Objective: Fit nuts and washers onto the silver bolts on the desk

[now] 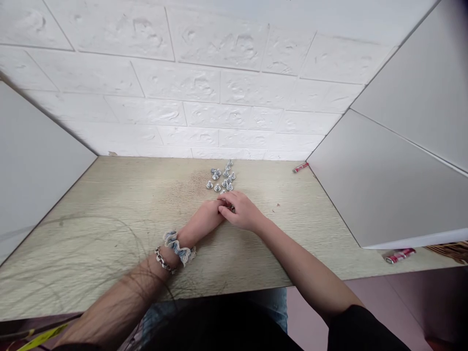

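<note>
My left hand (209, 215) is closed just above the tabletop, its fingers largely covered by the other hand. From the right, my right hand (244, 210) curls over it, thumb and fingers bent against the left fingers. A small metallic spot (233, 208) shows under the right hand, too hidden to name. Right behind both hands, a loose cluster of silver bolts (217, 187) with washers or flanged heads stands mostly upright, shanks pointing up. The nearest bolt is partly covered by my right fingertips.
The pale wooden top (120, 195) meets a white brick-patterned wall (197, 83). Grey panels stand at left (36, 170) and right (365, 180). One red cylinder (300, 168) lies by the right corner, another red cylinder (400, 256) near the front right, beside a wicker edge (451, 251).
</note>
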{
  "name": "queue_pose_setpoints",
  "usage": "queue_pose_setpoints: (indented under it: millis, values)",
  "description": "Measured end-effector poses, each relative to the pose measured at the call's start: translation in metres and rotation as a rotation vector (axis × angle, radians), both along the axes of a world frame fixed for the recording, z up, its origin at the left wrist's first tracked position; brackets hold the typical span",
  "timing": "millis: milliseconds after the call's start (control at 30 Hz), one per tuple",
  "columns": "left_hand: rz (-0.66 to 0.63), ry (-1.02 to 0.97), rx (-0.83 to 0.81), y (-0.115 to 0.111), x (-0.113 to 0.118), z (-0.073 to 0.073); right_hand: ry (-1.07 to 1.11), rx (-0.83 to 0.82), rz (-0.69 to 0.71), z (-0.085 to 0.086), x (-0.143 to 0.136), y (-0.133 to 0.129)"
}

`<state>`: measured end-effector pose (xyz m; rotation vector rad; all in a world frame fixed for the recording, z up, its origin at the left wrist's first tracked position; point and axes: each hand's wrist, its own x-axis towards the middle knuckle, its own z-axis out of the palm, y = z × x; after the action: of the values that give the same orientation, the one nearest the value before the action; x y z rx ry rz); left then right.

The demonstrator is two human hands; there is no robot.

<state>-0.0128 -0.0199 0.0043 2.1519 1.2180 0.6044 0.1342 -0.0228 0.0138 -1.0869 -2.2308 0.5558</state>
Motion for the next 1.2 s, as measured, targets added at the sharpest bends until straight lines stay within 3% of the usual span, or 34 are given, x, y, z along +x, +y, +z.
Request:
queue_pose_setpoints:
  millis: [167, 400, 567, 767, 1067, 1200]
  values:
    - [0.039, 0.018, 0.013, 0.0, 0.0, 0.0, 0.0, -0.007, -0.007, -0.002, 0.001, 0.002]
    - [0.073, 0.016, 0.034, 0.0, -0.002, 0.008, -0.013, -0.069, -0.217, 0.011, 0.027, 0.018]
    - [0.105, 0.026, 0.052, 0.001, -0.003, 0.009, -0.149, -0.184, -0.178, 0.015, 0.042, 0.021]
    - [0.12, 0.034, 0.047, 0.003, -0.003, 0.008, -0.252, -0.255, -0.164, 0.009, 0.033, 0.015]
    - [0.02, 0.035, 0.088, 0.006, -0.003, -0.006, -0.203, -0.279, -0.164, 0.003, 0.021, 0.013]
    - [0.014, 0.056, 0.096, 0.006, -0.003, -0.005, -0.179, -0.245, -0.141, 0.004, 0.018, 0.012]
